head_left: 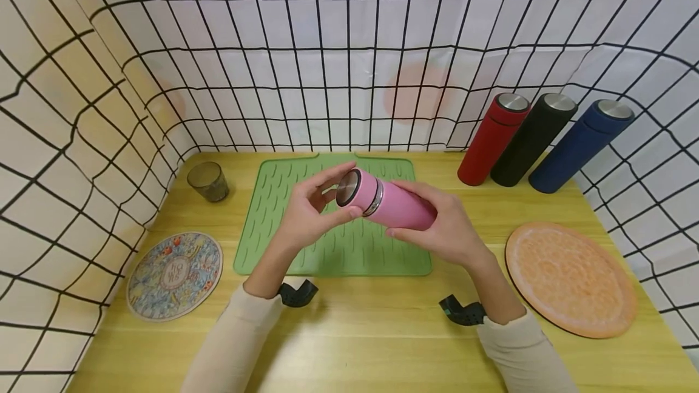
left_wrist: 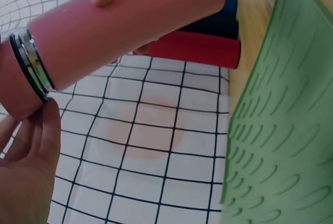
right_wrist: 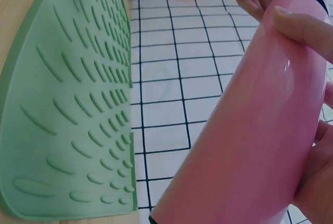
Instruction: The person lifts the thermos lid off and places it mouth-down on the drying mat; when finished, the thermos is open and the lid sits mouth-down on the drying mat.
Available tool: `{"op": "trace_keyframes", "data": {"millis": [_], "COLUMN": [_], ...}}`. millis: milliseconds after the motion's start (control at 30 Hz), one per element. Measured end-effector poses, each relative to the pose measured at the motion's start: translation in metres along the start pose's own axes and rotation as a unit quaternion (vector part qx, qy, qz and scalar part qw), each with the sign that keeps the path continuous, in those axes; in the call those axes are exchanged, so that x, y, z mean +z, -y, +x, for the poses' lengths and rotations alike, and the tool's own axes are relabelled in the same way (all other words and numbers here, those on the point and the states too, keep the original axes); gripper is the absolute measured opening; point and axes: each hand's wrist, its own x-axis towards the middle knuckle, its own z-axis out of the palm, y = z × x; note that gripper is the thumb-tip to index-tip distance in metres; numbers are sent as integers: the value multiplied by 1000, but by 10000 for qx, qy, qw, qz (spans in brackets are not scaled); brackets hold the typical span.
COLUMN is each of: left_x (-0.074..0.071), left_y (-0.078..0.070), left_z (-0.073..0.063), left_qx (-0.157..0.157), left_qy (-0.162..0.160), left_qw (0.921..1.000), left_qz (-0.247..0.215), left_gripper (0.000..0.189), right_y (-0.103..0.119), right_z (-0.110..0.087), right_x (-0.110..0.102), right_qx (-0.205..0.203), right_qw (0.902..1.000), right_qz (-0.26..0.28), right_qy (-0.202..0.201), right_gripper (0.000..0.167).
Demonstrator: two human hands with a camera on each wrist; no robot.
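Note:
A pink thermos flask (head_left: 406, 208) is tilted above the green ribbed mat (head_left: 333, 259), its lid end raised toward the left. My right hand (head_left: 450, 226) grips the body, thumb on the near side and fingers on the far side. The left hand (head_left: 306, 208) holds the pink lid with its steel top (head_left: 347, 187), thumb at its lower edge. Between lid and body a shiny steel ring (left_wrist: 34, 60) shows in the left wrist view. The right wrist view has the flask's body (right_wrist: 250, 130) close up, with the right thumb lying across it.
Red (head_left: 494, 138), black (head_left: 532, 141) and blue (head_left: 579, 147) flasks stand at the back right. A brown-tinted glass (head_left: 209, 182) stands at the back left. A patterned round mat (head_left: 175, 275) lies left, an orange round mat (head_left: 570, 281) right. Black grid-patterned walls (head_left: 349, 65) enclose the wooden table (head_left: 355, 344).

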Motion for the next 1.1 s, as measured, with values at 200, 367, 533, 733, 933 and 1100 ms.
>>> {"op": "trace_keyframes", "data": {"millis": [200,367,533,733,933,1100], "left_x": [2,-1,-6,-19,-41,-62], "left_y": [1,3,7,11,17,23], "left_z": [2,3,3,-1,-2,-2], "left_qx": [-119,-122,-252,-498,-557,-672], "left_qy": [-450,-643,-757,-960,-1166,-1335], "left_qw": [9989,9977,9964,9917,9861,9783], "left_qz": [90,157,303,691,1040,1437], "left_gripper": [74,77,69,68,66,63], "right_y": [-4,-7,-12,-25,-42,-52], "right_z": [2,3,5,8,13,23], "right_x": [-4,-8,-13,-21,-35,-47], "right_qx": [56,74,101,119,266,596], "right_qw": [9997,9996,9988,9967,9915,9845], "right_qz": [-222,-72,-23,16,125,214], "right_qy": [-97,-269,-470,-800,-1267,-1637], "right_gripper": [76,75,75,76,78,78]}}
